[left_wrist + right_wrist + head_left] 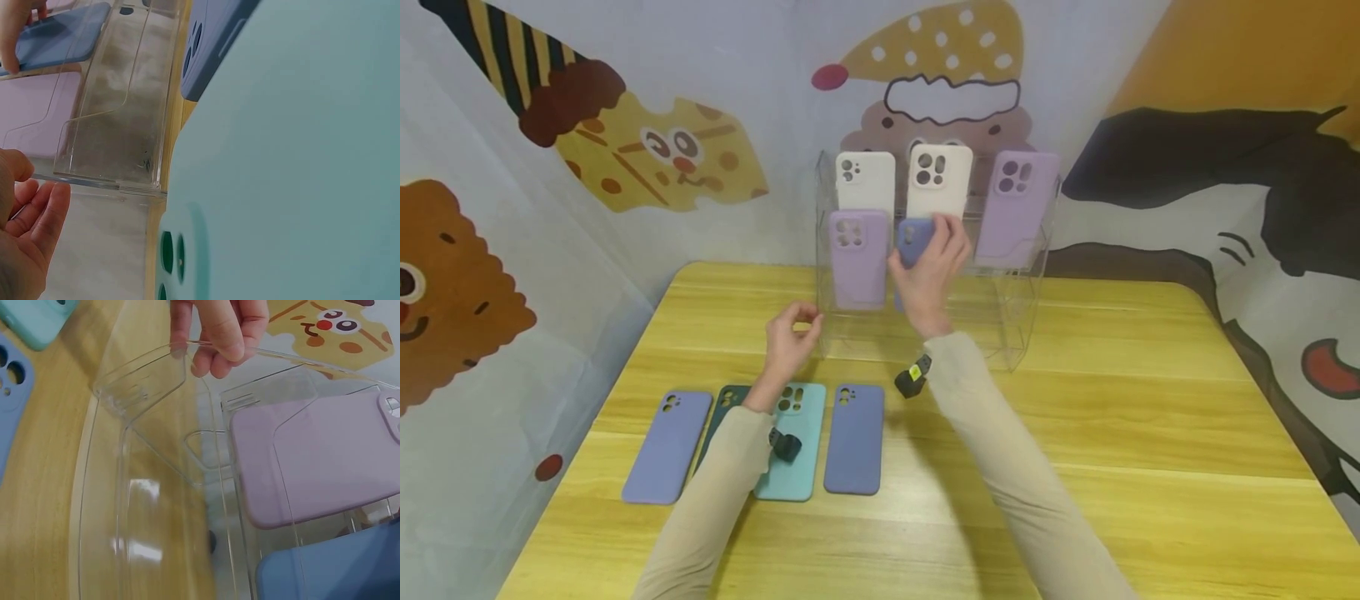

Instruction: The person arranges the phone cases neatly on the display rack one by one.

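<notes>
My right hand [931, 271] holds a blue phone case [913, 239] by its edges, at the lower front level of a clear acrylic display rack [1015, 321]. A lilac phone case [859, 258] stands just left of it. At the rack's left side is my left hand [790, 337], its fingers loosely bent and the thumb apart from them. In the left wrist view its fingers [53, 209] lie by the clear edge; whether they press on it is hard to tell. Clear plastic and part of the lilac case fill the right wrist view.
Behind, the rack bears a white case [865, 187], a cream case [938, 187] and a purple case [1015, 208]. On the wooden table [1120, 400] lie a periwinkle case [667, 450], a dark green case [727, 404], a turquoise case [797, 479] and a blue-grey case [854, 442].
</notes>
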{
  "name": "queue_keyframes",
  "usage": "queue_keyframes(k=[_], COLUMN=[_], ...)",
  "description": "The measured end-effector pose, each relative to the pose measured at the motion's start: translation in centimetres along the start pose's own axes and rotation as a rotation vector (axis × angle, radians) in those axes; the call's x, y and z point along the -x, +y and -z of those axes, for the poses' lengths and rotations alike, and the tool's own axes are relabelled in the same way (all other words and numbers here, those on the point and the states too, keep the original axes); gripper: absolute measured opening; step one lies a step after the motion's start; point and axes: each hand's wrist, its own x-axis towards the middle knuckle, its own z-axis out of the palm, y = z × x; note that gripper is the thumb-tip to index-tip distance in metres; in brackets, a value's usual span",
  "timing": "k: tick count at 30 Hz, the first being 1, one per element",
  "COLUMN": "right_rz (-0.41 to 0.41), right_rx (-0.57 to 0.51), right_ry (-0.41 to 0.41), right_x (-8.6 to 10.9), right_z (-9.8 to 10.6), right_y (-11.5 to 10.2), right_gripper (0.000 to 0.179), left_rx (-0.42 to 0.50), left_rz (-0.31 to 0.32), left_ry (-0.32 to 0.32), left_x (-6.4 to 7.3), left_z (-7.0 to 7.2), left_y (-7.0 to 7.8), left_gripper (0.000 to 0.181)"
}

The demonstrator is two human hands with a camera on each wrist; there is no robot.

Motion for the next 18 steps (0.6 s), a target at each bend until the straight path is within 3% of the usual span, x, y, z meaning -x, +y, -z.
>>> queue_keyframes(k=[10, 18], right_rz=[0.118, 0.098], right_rx=[-0.084, -0.219], right_ry=[0.001, -0.063], right_x=[0.4, 0.8], right_z=[0.9, 2.5], right_y=[0.8, 1.1], right_gripper=[0.068, 0.064], left_rx=[0.008, -0.004], left_rz=[-0.025, -0.025], left_ry=[0.0, -0.002], left_x=[-0.1, -0.2], left_z=[0.0, 0.0], left_y=[-0.2, -0.3], left_gripper=[0.007, 0.007])
